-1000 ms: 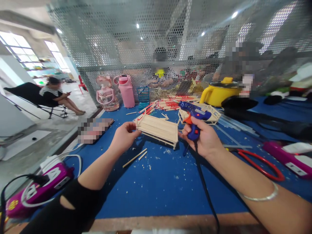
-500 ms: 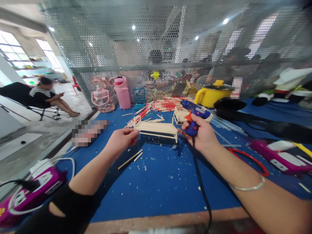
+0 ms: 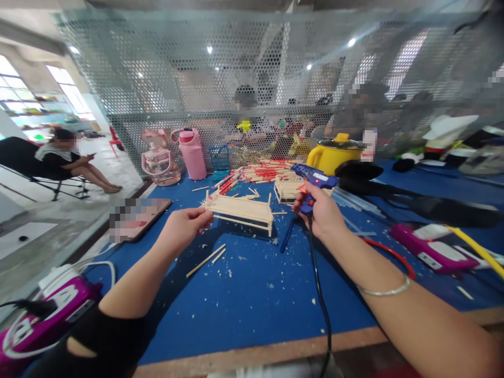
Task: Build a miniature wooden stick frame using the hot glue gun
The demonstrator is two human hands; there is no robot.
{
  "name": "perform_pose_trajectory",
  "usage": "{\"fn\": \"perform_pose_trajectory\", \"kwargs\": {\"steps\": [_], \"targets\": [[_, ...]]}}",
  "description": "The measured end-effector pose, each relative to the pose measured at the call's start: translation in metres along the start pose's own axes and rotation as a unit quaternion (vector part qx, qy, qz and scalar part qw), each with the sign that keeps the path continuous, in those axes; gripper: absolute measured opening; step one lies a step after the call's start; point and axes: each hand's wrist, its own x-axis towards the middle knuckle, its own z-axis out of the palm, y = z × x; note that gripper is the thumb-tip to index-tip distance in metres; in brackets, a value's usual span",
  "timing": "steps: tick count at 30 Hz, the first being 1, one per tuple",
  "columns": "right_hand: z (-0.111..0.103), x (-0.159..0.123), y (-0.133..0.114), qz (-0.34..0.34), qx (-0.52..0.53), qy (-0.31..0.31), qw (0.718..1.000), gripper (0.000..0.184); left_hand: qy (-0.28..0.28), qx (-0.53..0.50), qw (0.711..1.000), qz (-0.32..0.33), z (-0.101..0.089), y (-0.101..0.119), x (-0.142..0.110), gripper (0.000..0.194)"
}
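Note:
My left hand (image 3: pixel 189 224) pinches the left end of a small wooden stick frame (image 3: pixel 240 210), shaped like a tiny bed with corner posts. The frame is tilted slightly, its right end lower. In my right hand (image 3: pixel 321 210) is a blue glue gun (image 3: pixel 317 178), its nozzle pointing left and its small light lit red. A black cord (image 3: pixel 319 294) hangs from the gun's handle down over the table edge. Behind the gun stands a second stick frame (image 3: pixel 289 190), partly hidden by it. A dark blue pen-like tool (image 3: pixel 289 234) lies between my hands.
Loose sticks (image 3: pixel 207 261) and scraps lie on the blue table (image 3: pixel 252 310). Farther back are red-and-white stick bundles (image 3: pixel 268 170), a pink bottle (image 3: pixel 192 155), a yellow pot (image 3: pixel 334 157) and clear glue sticks (image 3: pixel 358 202). Purple power strips (image 3: pixel 429 249) sit at both sides. Mesh rises behind.
The small frame's right end has come away from my right hand's fingers, and the frame has turned to show more of its top. My left hand keeps its hold. The whole view has shifted slightly.

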Motion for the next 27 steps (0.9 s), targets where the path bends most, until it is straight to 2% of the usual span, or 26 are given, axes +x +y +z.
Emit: {"fn": "perform_pose_trajectory", "kwargs": {"steps": [3,5,10,14,23,27], "targets": [[-0.003,0.003,-0.003,-0.034,-0.012,-0.002,0.999,0.024,-0.036,0.174,0.984,0.028,-0.008,0.0,0.0,0.033],[-0.003,0.002,-0.003,-0.053,-0.024,-0.006,0.998,0.026,-0.059,0.25,0.965,0.045,-0.009,-0.003,0.001,0.031],[0.001,-0.006,0.0,-0.098,-0.073,-0.035,0.992,0.031,-0.062,0.241,0.968,0.032,0.003,-0.017,0.005,0.031],[0.002,-0.008,0.004,-0.111,-0.104,-0.045,0.987,0.031,-0.042,0.239,0.969,0.043,0.009,-0.019,0.004,0.03],[0.005,-0.017,0.014,-0.126,-0.165,-0.092,0.974,0.029,0.021,0.28,0.959,0.034,0.001,-0.011,0.003,0.035],[0.004,-0.019,0.018,-0.144,-0.179,-0.112,0.967,0.025,-0.001,0.29,0.957,0.019,0.001,-0.015,0.005,0.032]]}}
